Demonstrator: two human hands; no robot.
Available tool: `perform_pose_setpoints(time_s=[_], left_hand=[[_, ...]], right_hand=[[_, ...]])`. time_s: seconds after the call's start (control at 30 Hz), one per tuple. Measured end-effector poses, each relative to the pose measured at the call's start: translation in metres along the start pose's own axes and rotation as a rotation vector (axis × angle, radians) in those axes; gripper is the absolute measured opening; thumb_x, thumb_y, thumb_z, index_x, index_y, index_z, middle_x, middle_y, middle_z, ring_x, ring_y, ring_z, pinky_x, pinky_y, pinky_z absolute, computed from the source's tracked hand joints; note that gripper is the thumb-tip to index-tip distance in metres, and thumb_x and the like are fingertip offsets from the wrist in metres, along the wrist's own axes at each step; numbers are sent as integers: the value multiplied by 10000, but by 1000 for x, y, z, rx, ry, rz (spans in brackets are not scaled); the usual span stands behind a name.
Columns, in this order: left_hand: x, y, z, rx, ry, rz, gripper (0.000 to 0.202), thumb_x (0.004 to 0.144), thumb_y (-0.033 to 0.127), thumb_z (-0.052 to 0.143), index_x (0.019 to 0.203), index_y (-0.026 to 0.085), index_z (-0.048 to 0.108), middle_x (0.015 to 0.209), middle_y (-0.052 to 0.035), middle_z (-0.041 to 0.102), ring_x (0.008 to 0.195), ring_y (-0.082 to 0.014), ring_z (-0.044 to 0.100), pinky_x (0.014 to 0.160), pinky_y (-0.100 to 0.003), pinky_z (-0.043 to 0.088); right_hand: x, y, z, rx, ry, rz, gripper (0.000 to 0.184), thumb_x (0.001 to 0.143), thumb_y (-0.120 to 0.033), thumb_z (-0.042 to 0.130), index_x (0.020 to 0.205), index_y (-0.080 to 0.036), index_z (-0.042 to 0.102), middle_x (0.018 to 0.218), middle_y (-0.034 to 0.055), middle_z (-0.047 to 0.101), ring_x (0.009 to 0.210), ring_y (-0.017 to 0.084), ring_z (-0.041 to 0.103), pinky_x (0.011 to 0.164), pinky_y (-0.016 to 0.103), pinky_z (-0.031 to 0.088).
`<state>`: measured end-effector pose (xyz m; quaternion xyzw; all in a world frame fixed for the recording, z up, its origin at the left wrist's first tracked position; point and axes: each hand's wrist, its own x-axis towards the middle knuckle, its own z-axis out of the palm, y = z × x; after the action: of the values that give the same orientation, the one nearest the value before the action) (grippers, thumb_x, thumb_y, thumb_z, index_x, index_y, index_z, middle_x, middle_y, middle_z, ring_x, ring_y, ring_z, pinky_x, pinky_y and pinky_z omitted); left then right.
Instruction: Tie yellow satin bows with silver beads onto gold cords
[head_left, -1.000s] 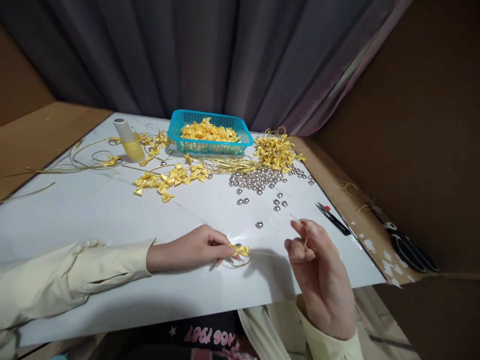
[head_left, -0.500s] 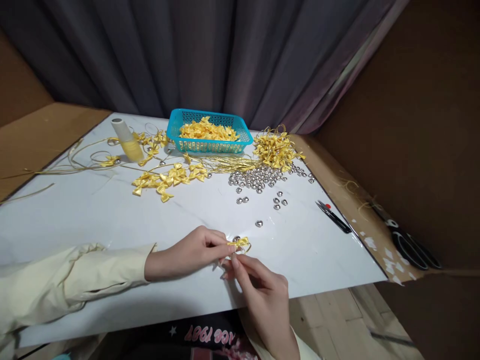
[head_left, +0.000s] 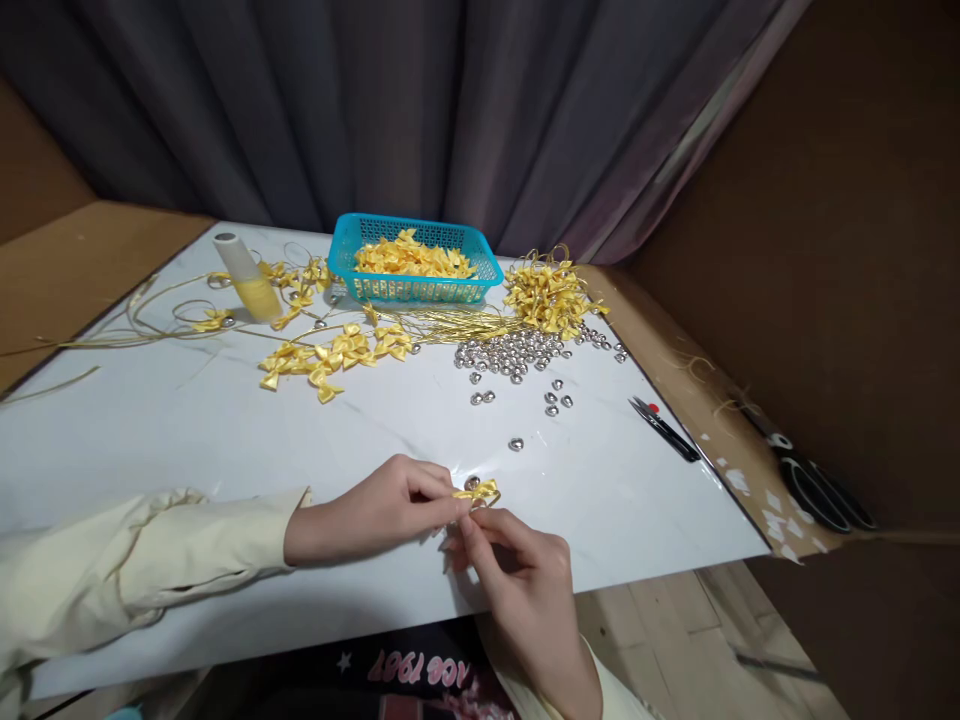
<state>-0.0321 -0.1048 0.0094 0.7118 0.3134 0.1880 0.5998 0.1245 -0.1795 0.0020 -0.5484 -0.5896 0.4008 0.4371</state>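
My left hand (head_left: 397, 505) pinches a small yellow ribbon bow (head_left: 486, 491) between thumb and fingers, low over the front of the table. Thumb to fingertip, my right hand (head_left: 517, 570) closes right beside it on a thin gold cord (head_left: 495, 502) that loops from the bow; the fingertips of both hands touch or nearly touch. A silver bead (head_left: 472, 483) sits just behind the bow, and whether it is strung on the cord I cannot tell. Another silver bead (head_left: 516, 444) lies loose farther back.
A blue basket (head_left: 416, 289) of yellow bows stands at the back. Beside it are a pile of corded bows (head_left: 551, 295), many silver beads (head_left: 517, 352) and a bottle with yellow contents (head_left: 251, 285). Thread snips (head_left: 666, 430) and black scissors (head_left: 817, 488) lie at the right.
The right fingertips have drawn closer to the left thumb, and the gold loop by the bow looks smaller. The whole view has shifted slightly; the other things stay in place.
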Motion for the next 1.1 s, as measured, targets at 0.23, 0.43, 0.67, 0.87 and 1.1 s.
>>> perform_pose_setpoints(time_s=[0.23,0.43,0.67,0.87,1.1], left_hand=[[0,-2,1,-2,4,14,329,884,276,509,632,127,661,671,-1,564,646,-95,513,609,-198,386],[1,-5,1,44,36,32,336,864,282,513,594,125,638,601,14,509,565,-82,434,532,-197,334],[1,-2,3,60,48,3,460,863,351,513,465,133,435,530,38,368,513,-74,358,483,-210,269],[1,-7,3,107,79,49,431,858,311,512,472,136,433,527,40,359,513,-74,340,485,-213,267],[0,-4,3,196,81,125,415,857,266,478,466,145,412,508,40,353,489,-70,341,477,-212,268]], right_hand=[[3,-2,-1,5,-22,17,207,866,-263,522,763,-159,668,586,16,655,517,138,605,533,233,494],[4,-6,-4,-66,-55,-29,206,864,-247,509,728,-172,645,577,5,644,508,127,588,523,235,492],[2,-6,-20,-291,122,-188,39,826,-180,579,791,-195,581,709,9,624,639,149,583,586,262,474],[5,-2,-19,-457,160,-236,67,816,-150,577,843,-210,582,838,47,556,852,211,514,705,330,442],[7,-1,-16,-234,24,-106,83,797,-181,609,848,-210,549,840,28,595,805,183,547,699,297,456]])
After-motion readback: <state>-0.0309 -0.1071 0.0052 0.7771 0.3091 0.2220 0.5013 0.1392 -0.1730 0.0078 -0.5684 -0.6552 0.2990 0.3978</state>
